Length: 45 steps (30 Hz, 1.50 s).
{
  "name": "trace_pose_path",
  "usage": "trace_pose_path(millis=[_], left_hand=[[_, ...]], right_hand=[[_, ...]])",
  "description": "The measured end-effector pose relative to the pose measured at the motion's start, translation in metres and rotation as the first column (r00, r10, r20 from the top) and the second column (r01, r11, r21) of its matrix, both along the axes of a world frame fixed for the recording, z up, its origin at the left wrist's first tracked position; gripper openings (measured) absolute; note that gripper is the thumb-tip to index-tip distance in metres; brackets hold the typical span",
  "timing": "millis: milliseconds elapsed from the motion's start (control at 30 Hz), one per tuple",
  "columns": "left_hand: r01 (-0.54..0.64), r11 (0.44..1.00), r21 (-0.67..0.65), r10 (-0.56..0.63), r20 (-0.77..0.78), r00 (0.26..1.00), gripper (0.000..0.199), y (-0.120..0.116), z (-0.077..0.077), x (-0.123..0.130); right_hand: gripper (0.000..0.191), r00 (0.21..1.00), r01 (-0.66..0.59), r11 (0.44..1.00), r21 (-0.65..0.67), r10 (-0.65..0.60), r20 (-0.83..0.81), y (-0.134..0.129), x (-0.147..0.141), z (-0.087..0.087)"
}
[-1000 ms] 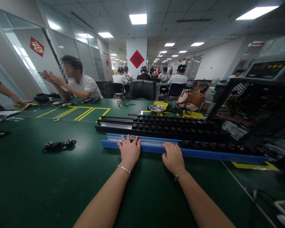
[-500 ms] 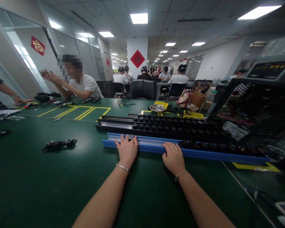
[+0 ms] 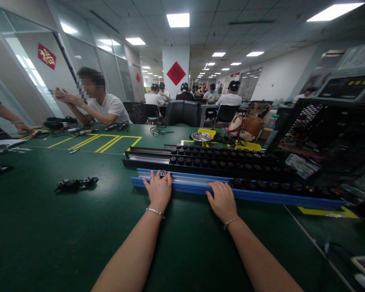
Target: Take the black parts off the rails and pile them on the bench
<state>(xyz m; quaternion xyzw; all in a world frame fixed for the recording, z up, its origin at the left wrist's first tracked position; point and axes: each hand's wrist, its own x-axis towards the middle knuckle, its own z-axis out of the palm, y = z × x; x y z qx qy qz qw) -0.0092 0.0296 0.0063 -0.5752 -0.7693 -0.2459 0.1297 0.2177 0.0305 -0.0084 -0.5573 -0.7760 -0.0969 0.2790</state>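
Observation:
A long blue rail (image 3: pixel 261 198) lies across the green table, with a row of black round parts (image 3: pixel 261 185) in its right half. My left hand (image 3: pixel 158 190) is over the rail's left part, its fingers around a small black part (image 3: pixel 163 173) in the channel. Farther right, my right hand (image 3: pixel 223 199) rests on the rail's near edge with its fingers bent over it, left of the row. Behind the blue rail lie black rails (image 3: pixel 146 159) filled with similar parts.
Black parts (image 3: pixel 76 184) lie at the left. A metal bowl (image 3: pixel 201 137) and yellow trays (image 3: pixel 247 146) stand behind the rails. An open black case (image 3: pixel 328 138) is at the right. A person (image 3: pixel 105 105) sits across the table at the left.
My left hand has moved a little left along the blue rail, and the small black part has moved left with it. My right hand has stayed nearly in place.

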Motion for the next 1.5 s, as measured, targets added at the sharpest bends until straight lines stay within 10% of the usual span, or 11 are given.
trace_pose_path(millis=[1500], left_hand=[[-0.115,0.993,-0.039,0.12,0.166,0.979,0.043,-0.002,-0.001,-0.083]], right_hand=[[0.019,0.995,0.004,1.0,0.004,-0.004,-0.098,0.009,0.01,-0.007]])
